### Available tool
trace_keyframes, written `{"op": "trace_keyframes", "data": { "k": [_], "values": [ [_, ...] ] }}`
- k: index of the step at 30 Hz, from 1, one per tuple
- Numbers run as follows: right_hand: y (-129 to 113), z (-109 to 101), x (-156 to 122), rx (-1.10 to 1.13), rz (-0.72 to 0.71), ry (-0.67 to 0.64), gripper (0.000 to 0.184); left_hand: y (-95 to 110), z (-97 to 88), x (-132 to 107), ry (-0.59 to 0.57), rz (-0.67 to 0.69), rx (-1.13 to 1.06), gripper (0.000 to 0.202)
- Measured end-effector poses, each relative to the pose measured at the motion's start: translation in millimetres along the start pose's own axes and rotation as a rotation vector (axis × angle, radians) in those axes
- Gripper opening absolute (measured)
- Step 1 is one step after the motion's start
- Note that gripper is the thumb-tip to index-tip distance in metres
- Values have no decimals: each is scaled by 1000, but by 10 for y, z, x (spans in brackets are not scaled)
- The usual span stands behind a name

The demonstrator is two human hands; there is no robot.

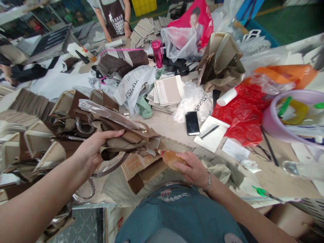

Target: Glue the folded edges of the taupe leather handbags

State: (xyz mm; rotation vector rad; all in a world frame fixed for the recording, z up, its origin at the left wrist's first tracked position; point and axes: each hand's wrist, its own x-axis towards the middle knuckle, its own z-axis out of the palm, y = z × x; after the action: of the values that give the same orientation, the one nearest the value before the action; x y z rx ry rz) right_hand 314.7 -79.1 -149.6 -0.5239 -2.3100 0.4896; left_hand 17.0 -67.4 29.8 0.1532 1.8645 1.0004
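The bag (130, 136) is located above the near middle of the surface (165, 126), in front of the person; it is tilted, with its far left end near the other bags (72, 101) and its near right edge next to the bottle (173, 160). The bag is brown on the outside, with a paler tan-brown, creased, soft part at the near side; a strip of clear, wrinkled plastic (108, 114) lies lengthwise along its far upper side; a small gold-coloured metal fitting (144, 130) sits near the right end; a curved brown strap (113, 165) hangs at the near side.

The left hand (97, 145) grips the bag at its near left part, thumb extended along the upper face; the remaining fingers are mostly hidden. The right hand (193, 170) is closed around the bottle; the bottle is rounded and orange-tan, with a reddish nozzle end directed left toward the bag edge; contact between nozzle and bag cannot be determined.

An open cardboard box (139, 168) is positioned below the bag and bottle; a black phone (192, 123) lies farther right, just beside a notepad (214, 138) carrying a dark pen (209, 132).
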Motion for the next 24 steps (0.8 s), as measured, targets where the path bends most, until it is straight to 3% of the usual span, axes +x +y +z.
{"op": "trace_keyframes", "data": {
  "k": [5,9,12,19,24],
  "values": [
    [-21,-3,20,59,-24,-43,33,11,52,-92,56,5,1,26],
    [-37,19,40,43,-34,-60,33,-21,5,-73,-19,-4,-6,21],
    [-20,3,38,-4,-38,-38,33,-51,-52,-45,-14,-9,-11,19],
    [54,-97,36,18,54,-1,34,-92,-99,3,-73,-8,-20,23],
    [11,-52,19,80,-13,-56,32,-74,-81,20,-64,9,-18,25]
  ]
}}
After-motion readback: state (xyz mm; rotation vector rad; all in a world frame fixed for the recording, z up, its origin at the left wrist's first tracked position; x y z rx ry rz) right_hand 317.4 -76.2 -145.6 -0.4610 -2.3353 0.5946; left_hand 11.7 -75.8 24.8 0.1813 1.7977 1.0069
